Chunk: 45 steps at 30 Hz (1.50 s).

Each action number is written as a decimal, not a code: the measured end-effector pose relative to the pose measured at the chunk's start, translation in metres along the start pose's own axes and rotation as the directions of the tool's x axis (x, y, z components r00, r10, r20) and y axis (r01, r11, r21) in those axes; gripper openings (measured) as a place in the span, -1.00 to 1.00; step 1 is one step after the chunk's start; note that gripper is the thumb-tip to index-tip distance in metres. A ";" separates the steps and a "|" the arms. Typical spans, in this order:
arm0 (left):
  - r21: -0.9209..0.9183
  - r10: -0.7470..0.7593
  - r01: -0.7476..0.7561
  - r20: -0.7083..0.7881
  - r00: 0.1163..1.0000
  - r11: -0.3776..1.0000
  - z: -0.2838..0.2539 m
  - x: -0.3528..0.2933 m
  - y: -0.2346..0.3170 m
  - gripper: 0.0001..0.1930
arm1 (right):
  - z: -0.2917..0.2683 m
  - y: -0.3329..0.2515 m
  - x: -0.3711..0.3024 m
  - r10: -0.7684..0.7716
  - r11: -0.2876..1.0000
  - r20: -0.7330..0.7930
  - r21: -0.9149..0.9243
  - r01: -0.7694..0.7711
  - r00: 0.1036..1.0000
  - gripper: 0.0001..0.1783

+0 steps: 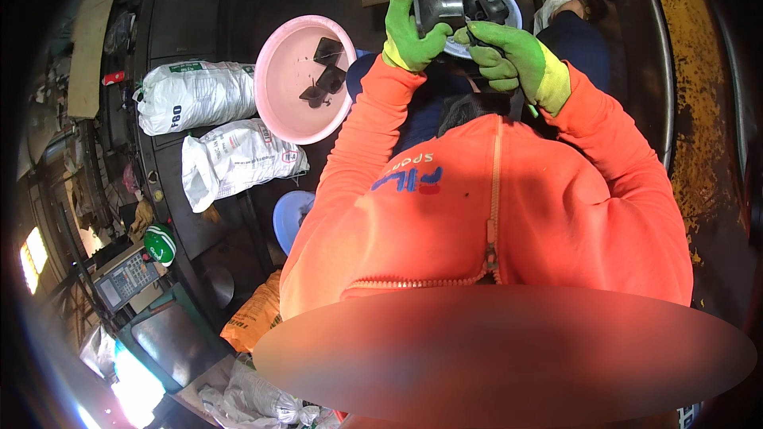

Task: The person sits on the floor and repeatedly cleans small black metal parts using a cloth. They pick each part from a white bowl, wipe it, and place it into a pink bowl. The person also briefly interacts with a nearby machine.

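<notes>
My left hand [407,36], in a green and yellow glove, is closed round a black plastic part [439,9] with a square flange and a shiny round neck. My right hand [517,59], gloved alike, is closed close to the part's near right side. Between its fingers is something thin and dark, mostly hidden by the glove. Below the right palm a small green tip [532,111] shows. Under both hands stands a pale blue basin [515,8] holding more black parts [483,4].
To the left, a pink basin [274,79] holds several black parts [324,79]. Beside it lie two white sacks, one farther [199,95] and one nearer [238,160]. A blue basin [288,218] and an orange sack [254,314] are nearer. A worn yellow surface [695,95] runs along the right.
</notes>
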<state>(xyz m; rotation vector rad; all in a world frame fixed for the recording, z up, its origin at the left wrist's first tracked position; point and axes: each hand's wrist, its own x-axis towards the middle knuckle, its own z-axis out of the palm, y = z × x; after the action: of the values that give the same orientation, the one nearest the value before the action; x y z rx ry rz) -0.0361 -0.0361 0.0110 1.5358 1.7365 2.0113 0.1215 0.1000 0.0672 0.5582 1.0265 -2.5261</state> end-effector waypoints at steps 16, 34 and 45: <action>-0.756 -0.209 0.193 0.075 0.975 0.625 0.037 -0.019 0.017 0.17 | -0.034 -0.017 0.022 -0.515 0.589 0.043 -0.708 0.390 0.856 -0.63; -0.848 -0.705 0.529 0.357 0.613 0.032 0.014 -0.015 0.028 -0.25 | -0.061 -0.028 0.028 -0.528 -0.449 0.693 -0.718 0.532 0.490 -0.70; -0.880 -0.567 0.392 0.185 0.803 0.268 0.014 -0.008 0.033 -0.32 | -0.045 -0.007 0.023 -0.636 -0.178 0.422 -0.895 0.409 0.647 -0.69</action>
<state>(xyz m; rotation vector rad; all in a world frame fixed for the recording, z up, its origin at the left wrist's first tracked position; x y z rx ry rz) -0.0057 -0.0427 0.0299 0.3752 0.6424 2.0985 0.1091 0.1328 0.0304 -0.2147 3.1731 -1.3595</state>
